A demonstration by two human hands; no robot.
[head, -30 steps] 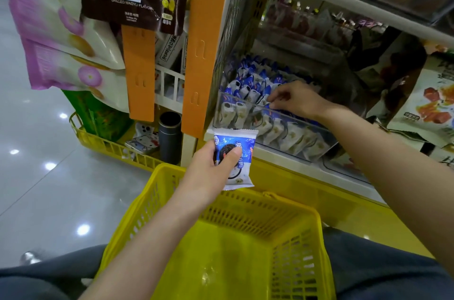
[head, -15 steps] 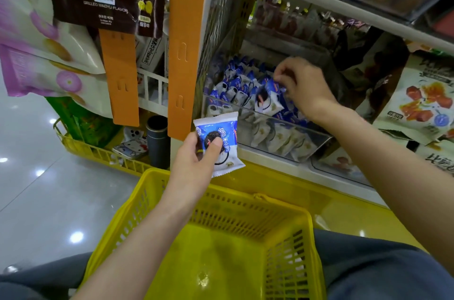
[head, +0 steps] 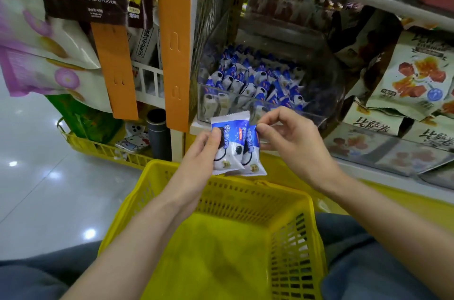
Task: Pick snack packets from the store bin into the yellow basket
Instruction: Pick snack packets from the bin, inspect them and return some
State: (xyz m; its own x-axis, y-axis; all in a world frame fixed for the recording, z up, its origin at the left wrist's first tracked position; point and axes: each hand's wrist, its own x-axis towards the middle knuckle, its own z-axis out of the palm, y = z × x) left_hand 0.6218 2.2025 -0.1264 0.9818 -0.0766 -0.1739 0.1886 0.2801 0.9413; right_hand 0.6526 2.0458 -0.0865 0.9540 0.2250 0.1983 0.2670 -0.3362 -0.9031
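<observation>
Two snack packets are held side by side, touching along their inner edges, just above the far rim of the yellow basket. The left packet stands with its long axis near upright. Its crimped top edge and blue half point toward the store bin, its white half toward the basket. The right packet is set the same way, partly tucked behind the first.

The left packet is gripped by the left hand, the thumb pressed on its front face. The right packet is pinched at its upper edge between thumb and forefinger of the right hand, the remaining fingers curled.

Directly behind the packets, the clear bin is seen filled with matching blue-and-white packets. Orange hanging strips are noted left of the bin, printed pouches to its right.
</observation>
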